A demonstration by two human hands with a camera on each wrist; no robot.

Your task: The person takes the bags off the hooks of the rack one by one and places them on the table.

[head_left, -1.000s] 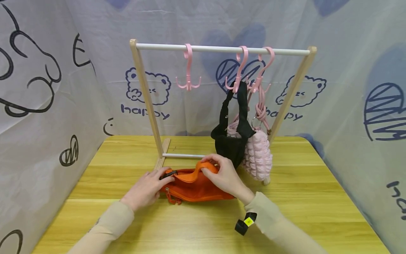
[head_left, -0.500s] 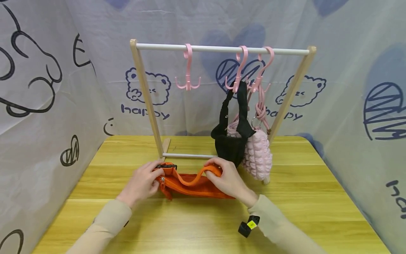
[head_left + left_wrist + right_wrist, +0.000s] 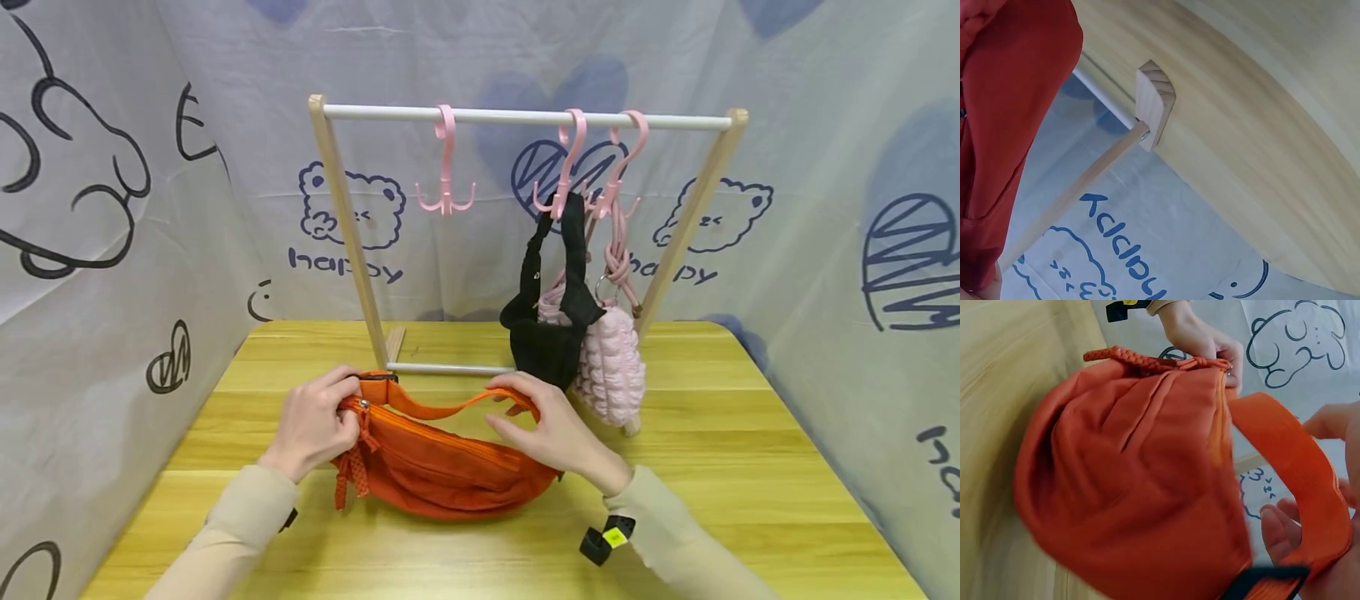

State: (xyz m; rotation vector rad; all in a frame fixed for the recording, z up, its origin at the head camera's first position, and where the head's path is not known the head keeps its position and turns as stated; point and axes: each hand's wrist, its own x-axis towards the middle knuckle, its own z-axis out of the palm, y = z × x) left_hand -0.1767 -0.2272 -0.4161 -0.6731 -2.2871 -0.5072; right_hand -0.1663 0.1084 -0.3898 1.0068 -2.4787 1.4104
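Note:
An orange waist bag (image 3: 450,475) hangs low over the table, its zipper along the top and braided pulls (image 3: 352,475) dangling at the left end. My left hand (image 3: 306,423) grips that end, close to the black buckle (image 3: 378,378). On the other side, my right hand (image 3: 562,429) has its thumb and fingers apart at the raised strap (image 3: 442,410). The right wrist view shows the strap (image 3: 1291,450) looping across the right hand, fingers inside the loop. Only the bag's red-orange side (image 3: 1016,112) fills the left of the left wrist view.
Behind the bag stands a rack with a white rail (image 3: 510,116) and wooden legs (image 3: 347,225). A pink hook (image 3: 446,167) on the left bears nothing. Two hooks to the right carry a black bag (image 3: 546,346) and a pink puffy bag (image 3: 611,367).
My left hand has moved left and slightly up, drawing the bag's end with it. The bag's front now faces the camera more. My right fingers have spread from their pinch on the strap.

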